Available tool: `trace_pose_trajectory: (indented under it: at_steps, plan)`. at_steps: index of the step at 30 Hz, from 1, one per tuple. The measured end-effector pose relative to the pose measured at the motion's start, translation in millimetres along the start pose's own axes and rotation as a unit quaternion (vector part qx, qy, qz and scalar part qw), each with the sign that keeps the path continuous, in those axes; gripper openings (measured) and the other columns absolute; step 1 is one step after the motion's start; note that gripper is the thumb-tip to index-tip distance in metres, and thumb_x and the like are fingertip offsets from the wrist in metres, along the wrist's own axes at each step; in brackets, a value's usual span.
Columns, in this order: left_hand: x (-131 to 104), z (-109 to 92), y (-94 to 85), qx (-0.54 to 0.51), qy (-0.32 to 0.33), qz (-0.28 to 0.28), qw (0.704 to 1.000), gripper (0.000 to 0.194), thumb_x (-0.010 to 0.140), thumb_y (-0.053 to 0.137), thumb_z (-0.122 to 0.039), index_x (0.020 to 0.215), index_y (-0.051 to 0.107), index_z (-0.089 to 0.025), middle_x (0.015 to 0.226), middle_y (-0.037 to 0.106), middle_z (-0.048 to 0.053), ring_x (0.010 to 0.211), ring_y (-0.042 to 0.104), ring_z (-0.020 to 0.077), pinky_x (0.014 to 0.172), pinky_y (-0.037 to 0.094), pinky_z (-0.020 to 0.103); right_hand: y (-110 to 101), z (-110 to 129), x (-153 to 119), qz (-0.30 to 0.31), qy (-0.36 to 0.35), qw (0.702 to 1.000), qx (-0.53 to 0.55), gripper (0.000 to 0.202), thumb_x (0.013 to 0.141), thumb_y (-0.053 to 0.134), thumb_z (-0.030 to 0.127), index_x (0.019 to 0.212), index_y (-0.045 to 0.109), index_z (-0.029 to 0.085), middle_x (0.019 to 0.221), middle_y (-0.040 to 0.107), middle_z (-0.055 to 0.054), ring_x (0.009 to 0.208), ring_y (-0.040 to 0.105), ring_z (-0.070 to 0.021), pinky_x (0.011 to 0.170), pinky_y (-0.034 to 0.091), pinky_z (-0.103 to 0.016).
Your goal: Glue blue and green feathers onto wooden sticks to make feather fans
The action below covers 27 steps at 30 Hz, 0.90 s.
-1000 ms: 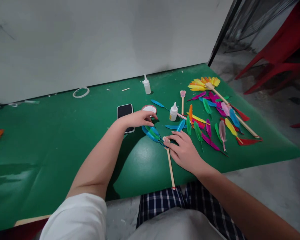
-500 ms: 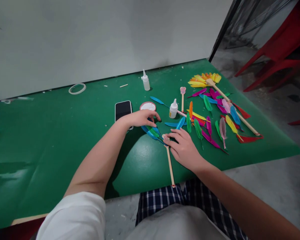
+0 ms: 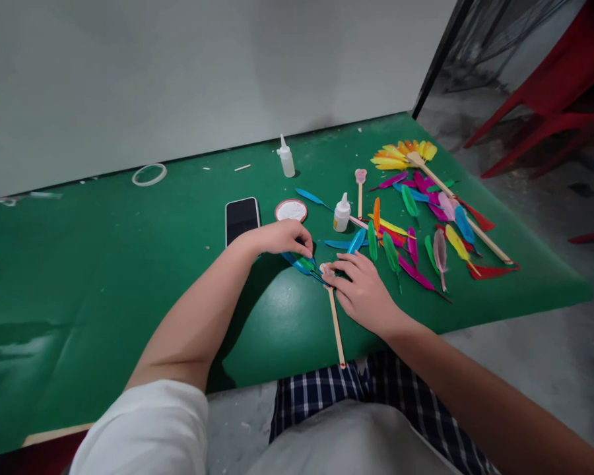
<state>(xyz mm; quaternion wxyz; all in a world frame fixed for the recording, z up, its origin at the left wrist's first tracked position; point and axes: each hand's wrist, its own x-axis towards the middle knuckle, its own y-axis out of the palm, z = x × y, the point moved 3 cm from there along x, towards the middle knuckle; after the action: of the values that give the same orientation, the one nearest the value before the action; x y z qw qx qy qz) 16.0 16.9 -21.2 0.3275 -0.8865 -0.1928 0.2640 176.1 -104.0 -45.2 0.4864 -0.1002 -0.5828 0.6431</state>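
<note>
Blue and green feathers [image 3: 299,264] fan out to the left from the pale head of a wooden fan handle [image 3: 336,326], which lies on the green table. My left hand [image 3: 290,239] is closed over these feathers, thumb and fingertips pinching one of them. Fingers of my right hand [image 3: 361,290] press on the handle's head where the quills meet it, partly hiding that spot. Just beyond my right hand lies a loose blue feather [image 3: 357,241]. A white glue bottle [image 3: 342,214] stands behind it.
Loose coloured feathers [image 3: 410,251] spread to the right, near a finished yellow feather fan [image 3: 406,155]. A phone [image 3: 242,218], a round white lid [image 3: 291,210], a second glue bottle [image 3: 286,158], another handle [image 3: 360,191] and a tape ring [image 3: 149,175] lie farther back.
My left hand's fingers have drawn together and come down onto the feathers. My right hand stays on the handle's head.
</note>
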Motion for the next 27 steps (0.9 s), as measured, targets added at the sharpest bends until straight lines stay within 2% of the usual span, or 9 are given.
trace_pose_trajectory:
  at_steps: [8,13,27]
  plan:
    - [0.9,1.4,1.3,0.000,-0.002,0.012,1.000,0.023,0.074,0.058,-0.033,0.079,0.067,-0.013,0.077,0.066,0.003,0.071,0.057,0.0118,0.067,0.039,0.020,0.8,-1.4,-0.4,0.000,0.008,1.000,0.016,0.024,0.081,0.049,0.024,0.102,0.061,0.022,0.106,0.059,-0.005,0.113,0.043,-0.0241,0.100,0.031,-0.048]
    - [0.0,1.0,0.4,0.002,-0.010,0.025,1.000,0.022,0.074,0.059,-0.033,0.079,0.067,-0.014,0.077,0.066,0.003,0.071,0.056,0.0118,0.066,0.039,0.020,0.4,-3.3,0.7,0.007,0.036,0.999,0.022,0.033,0.081,0.048,0.030,0.113,0.053,0.020,0.111,0.055,-0.009,0.114,0.042,-0.0250,0.098,0.034,-0.046]
    - [3.5,-7.3,6.6,0.023,0.012,0.036,0.999,0.023,0.073,0.059,-0.036,0.080,0.069,-0.017,0.078,0.066,0.002,0.075,0.056,0.0127,0.068,0.038,0.020,1.2,-4.7,0.6,0.009,0.048,0.998,0.027,0.028,0.080,0.051,0.031,0.106,0.056,0.020,0.111,0.056,-0.008,0.117,0.040,-0.0255,0.100,0.031,-0.047]
